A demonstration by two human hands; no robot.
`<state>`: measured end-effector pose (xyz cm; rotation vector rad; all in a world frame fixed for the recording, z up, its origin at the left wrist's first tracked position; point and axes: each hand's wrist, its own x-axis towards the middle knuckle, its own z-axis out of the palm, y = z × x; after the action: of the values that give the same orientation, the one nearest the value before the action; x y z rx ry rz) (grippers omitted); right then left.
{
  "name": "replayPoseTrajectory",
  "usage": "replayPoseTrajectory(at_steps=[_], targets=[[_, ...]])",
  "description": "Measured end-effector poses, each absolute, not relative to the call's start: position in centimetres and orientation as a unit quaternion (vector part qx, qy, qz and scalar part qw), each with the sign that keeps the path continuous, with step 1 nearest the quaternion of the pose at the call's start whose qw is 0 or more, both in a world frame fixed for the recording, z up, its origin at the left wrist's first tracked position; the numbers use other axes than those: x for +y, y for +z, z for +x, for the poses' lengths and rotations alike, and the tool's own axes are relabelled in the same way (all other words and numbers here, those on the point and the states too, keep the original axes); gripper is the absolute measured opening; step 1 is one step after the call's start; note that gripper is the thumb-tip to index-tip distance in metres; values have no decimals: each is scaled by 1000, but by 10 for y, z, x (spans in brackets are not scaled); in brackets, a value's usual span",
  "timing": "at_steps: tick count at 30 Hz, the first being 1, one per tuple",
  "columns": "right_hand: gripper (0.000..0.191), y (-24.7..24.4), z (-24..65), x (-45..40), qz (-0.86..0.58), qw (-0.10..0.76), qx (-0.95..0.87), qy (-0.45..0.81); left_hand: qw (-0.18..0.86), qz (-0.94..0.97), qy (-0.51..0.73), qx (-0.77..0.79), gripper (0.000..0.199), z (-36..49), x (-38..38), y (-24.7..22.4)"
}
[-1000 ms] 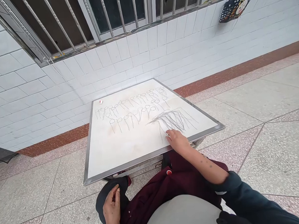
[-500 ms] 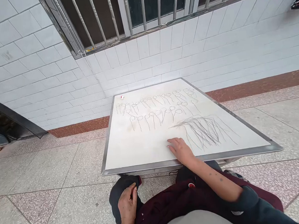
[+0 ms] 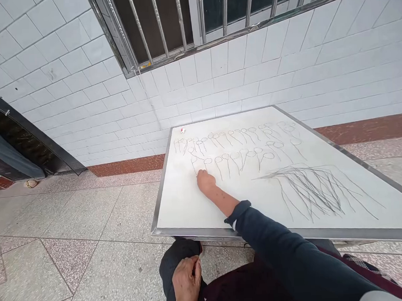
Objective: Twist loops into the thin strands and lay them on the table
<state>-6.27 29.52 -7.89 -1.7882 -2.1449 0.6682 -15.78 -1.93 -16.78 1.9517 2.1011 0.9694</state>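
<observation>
My right hand (image 3: 206,181) reaches across the white board (image 3: 180,205), its fingers closed at the left end of the lower row of thin looped wires. They pinch the tail of the leftmost looped wire (image 3: 192,163), whose upper part shows beyond the fingertips. Just right of the hand lies another looped wire (image 3: 218,160), and more follow along that row. My left hand (image 3: 187,281) rests on my left knee with fingers curled and pressed together; whether anything is in them is hidden.
A loose bundle of dark thin wires (image 3: 314,189) spreads over the board's right part. An upper row of looped wires (image 3: 232,133) lies farther back. A small red-and-white item (image 3: 183,130) sits near the far left corner. A tiled wall (image 3: 198,92) stands behind.
My right hand has moved left and away from me, from the board's near edge to the leftmost looped wire, closing its fingers. The view has shifted left. My left hand stays on the knee.
</observation>
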Motion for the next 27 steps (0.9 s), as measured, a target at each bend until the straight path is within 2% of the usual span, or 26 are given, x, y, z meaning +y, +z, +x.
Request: replayPoseTrajectory(at_steps=[3,5,7,12,16,19,22,27], targets=[[35,-81,-59,289,-610,140,-742,240,77,631,338,694,24,-157,-18,-165],[28,-83,-50,276,-594,162,-750,242,94,617,359,694,24,-156,-18,-161],[19,-85,-37,255,-569,196,-761,241,114,599,387,692,24,-154,-20,-155],[14,-90,1,181,-482,286,-786,260,169,505,492,689,36,-149,-24,-134],[11,-82,26,119,-414,308,-809,281,218,363,591,687,50,-139,-11,-99],[11,-64,41,89,-361,330,-829,270,292,316,639,637,49,-130,6,-61],[12,-49,50,72,-332,317,-851,256,341,295,671,588,52,-121,14,-26],[13,-42,56,57,-269,310,-878,245,418,237,731,485,51,-103,4,4]])
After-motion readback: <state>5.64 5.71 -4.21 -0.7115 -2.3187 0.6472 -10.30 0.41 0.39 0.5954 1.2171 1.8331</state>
